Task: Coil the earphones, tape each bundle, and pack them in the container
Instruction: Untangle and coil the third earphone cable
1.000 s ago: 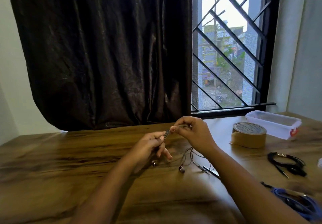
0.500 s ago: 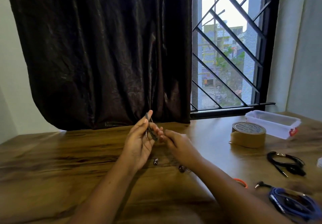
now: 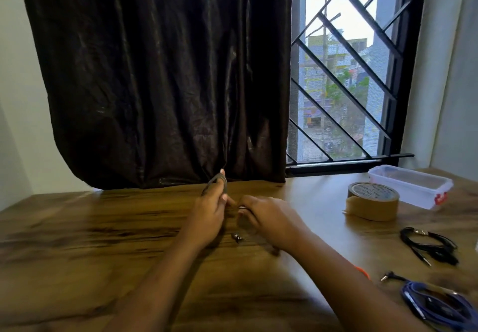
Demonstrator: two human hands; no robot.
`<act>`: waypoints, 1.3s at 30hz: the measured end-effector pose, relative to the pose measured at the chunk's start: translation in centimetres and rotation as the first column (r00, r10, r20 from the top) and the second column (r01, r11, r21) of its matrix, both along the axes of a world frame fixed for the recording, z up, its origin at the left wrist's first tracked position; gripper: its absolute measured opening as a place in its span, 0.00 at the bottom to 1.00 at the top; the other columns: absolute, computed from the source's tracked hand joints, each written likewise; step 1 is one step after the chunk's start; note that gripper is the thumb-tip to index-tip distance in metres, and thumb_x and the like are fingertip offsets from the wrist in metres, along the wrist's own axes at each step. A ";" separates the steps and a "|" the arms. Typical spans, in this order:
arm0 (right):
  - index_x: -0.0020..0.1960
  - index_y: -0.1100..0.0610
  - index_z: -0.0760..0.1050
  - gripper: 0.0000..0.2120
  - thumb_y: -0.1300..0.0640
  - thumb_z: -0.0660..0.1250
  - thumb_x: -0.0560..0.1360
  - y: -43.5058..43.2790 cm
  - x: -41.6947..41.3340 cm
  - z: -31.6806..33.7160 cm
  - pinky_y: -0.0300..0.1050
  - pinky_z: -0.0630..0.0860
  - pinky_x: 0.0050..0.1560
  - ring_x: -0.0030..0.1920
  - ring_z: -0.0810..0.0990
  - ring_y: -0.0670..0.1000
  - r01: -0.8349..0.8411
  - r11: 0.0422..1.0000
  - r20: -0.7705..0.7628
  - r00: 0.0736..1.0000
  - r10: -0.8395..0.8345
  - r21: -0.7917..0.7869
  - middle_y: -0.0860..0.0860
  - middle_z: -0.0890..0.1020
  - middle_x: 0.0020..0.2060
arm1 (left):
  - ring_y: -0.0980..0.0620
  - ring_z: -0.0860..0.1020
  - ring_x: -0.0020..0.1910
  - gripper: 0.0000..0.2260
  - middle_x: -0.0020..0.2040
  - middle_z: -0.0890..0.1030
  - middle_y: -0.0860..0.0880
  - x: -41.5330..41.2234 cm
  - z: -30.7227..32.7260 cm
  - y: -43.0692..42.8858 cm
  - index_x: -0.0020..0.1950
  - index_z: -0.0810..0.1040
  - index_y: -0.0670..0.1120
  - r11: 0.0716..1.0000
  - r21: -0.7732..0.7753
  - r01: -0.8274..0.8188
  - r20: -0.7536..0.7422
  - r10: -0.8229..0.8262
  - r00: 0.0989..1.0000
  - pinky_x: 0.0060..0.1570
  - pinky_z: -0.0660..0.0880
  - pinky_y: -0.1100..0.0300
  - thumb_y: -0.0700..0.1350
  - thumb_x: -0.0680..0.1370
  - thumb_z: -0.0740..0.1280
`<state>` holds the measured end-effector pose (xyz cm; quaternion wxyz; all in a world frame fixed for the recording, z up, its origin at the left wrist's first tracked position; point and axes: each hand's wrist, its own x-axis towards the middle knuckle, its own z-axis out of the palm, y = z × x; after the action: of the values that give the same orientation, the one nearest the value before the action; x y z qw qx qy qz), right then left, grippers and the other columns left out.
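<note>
Two hands at 12 o'clock. Gripped in left hand (image 3: 209,218): thin dark earphone wire loop (image 3: 216,178). Pinched by right hand (image 3: 270,219): same wire. At 2 o'clock: brown tape roll (image 3: 372,202), clear plastic box (image 3: 410,188).

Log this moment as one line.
step: coiling | left hand: holds earphones | right hand: pinches earphones | tape, container: aside

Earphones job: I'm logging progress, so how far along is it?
Done: nothing shows inside the container. In hand: the left hand holds a coil of dark earphone cable while the right hand grips its trailing part. Left: taping from the tape roll, then the black earphones and blue earphones on the table.
</note>
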<state>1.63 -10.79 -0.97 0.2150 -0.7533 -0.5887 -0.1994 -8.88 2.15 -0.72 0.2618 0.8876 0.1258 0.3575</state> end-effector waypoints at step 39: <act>0.65 0.55 0.67 0.17 0.64 0.61 0.77 0.8 -0.7 -2.2 0.48 0.71 0.59 0.56 0.77 0.54 0.128 0.970 -0.143 0.977 -0.159 -0.205 0.53 0.77 0.55 | 0.56 0.68 0.23 0.16 0.25 0.67 0.51 -0.4 2.8 -2.9 0.67 0.71 0.41 0.342 -0.708 0.618 0.604 -0.161 0.781 0.53 0.72 0.57 0.42 0.82 0.53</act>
<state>0.96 -10.01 -3.13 0.1714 -0.8248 -0.5303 -0.0954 -9.25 -0.74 2.12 0.7820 0.5168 0.0075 0.3483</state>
